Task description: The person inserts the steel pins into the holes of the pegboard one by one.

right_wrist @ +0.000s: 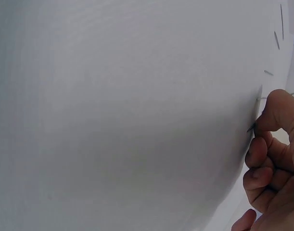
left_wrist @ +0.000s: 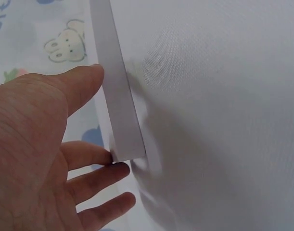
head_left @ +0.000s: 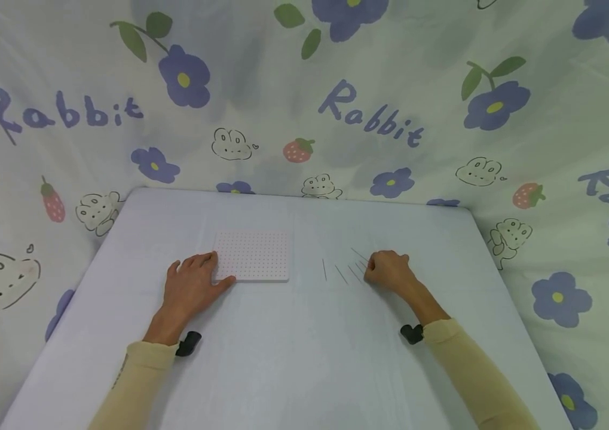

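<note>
My left hand rests at the near-left corner of a white board with rows of small holes. Its thumb lies against the near edge and a forefinger touches the left side; the other fingers are spread. On the right, my right hand is low over the table with curled fingers. In the right wrist view, thumb and forefinger pinch a thin needle, only its dark end showing. Beside this hand lie several more needles, spread toward the board.
A white-covered table lies under everything. Behind and beside it hangs a cloth printed with flowers, rabbits and strawberries. Black wrist devices sit by both sleeve cuffs.
</note>
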Tool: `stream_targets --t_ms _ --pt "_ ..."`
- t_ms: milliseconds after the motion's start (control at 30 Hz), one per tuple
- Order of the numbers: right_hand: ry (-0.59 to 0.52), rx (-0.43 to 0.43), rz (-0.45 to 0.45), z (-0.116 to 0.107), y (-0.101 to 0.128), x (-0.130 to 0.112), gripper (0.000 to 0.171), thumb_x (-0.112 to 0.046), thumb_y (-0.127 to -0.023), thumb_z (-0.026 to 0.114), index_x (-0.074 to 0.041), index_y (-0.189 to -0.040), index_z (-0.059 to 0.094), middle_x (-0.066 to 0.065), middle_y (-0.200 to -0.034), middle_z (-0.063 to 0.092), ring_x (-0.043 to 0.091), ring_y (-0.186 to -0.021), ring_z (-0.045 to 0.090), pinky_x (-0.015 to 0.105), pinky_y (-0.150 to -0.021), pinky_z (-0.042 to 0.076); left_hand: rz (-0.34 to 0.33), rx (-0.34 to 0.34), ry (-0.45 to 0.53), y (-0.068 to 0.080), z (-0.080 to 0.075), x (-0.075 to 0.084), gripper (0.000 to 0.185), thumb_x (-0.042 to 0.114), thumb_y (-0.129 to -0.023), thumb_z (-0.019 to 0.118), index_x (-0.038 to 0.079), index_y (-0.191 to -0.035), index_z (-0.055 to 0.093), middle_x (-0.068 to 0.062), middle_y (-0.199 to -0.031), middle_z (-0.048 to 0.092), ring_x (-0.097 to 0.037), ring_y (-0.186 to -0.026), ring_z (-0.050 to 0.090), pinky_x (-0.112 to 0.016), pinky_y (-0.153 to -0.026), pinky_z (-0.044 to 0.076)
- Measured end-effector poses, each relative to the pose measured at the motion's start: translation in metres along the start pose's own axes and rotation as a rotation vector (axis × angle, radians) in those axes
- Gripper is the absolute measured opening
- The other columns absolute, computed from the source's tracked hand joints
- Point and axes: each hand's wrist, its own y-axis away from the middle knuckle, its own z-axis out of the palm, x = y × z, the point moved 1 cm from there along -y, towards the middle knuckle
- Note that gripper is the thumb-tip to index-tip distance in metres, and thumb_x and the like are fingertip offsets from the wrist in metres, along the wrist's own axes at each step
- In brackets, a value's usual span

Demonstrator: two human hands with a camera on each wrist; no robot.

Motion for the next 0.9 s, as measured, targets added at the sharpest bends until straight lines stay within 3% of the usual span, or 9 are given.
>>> stream_targets --t_ms 200,533,700,900 --pt "-0.037 0.036 -0.011 0.001 0.001 0.001 0.01 -0.015 -0.082 0.066 -0.013 -0.073 0.066 -0.002 -0.072 0.062 0.018 -0.067 0.055 0.048 -0.071 0.04 -0.01 -0.021 0.011 0.001 0.0 0.001 0.079 0.051 -0.092 0.067 -0.004 -0.145 0.049 -0.024 -0.147 0.05 -0.05 -0.133 0.043 -0.069 -0.109 0.024" --pt "-0.135 0.114 -0.049 -0.011 -0.001 -0.008 0.008 -0.018 -0.083 0.065 -0.011 -0.08 0.068 -0.002 -0.075 0.063 0.018 -0.068 0.057 0.047 -0.073 0.039 -0.016 -0.031 0.008 0.001 0.002 0.001 0.08 0.052 -0.092 0.067 -0.003 -0.146 0.048 -0.024 -0.148 0.049 -0.05 -0.133 0.044 -0.068 -0.109 0.023" --pt "-0.245 0.165 -0.083 -0.023 -0.005 -0.023 0.009 -0.019 -0.084 0.065 -0.011 -0.084 0.069 -0.003 -0.074 0.064 0.017 -0.067 0.056 0.042 -0.074 0.04 -0.012 -0.03 0.014 0.001 0.001 0.001 0.08 0.052 -0.092 0.066 -0.004 -0.146 0.048 -0.024 -0.148 0.049 -0.05 -0.133 0.043 -0.069 -0.109 0.023" --pt "-0.437 0.176 -0.115 -0.028 -0.022 -0.058 0.014 -0.022 -0.084 0.062 -0.011 -0.091 0.068 -0.001 -0.079 0.064 0.016 -0.069 0.055 0.032 -0.064 0.043 -0.003 -0.016 0.013 0.0 0.001 0.0 0.08 0.052 -0.092 0.067 -0.004 -0.145 0.048 -0.025 -0.148 0.049 -0.05 -0.133 0.043 -0.069 -0.109 0.023"
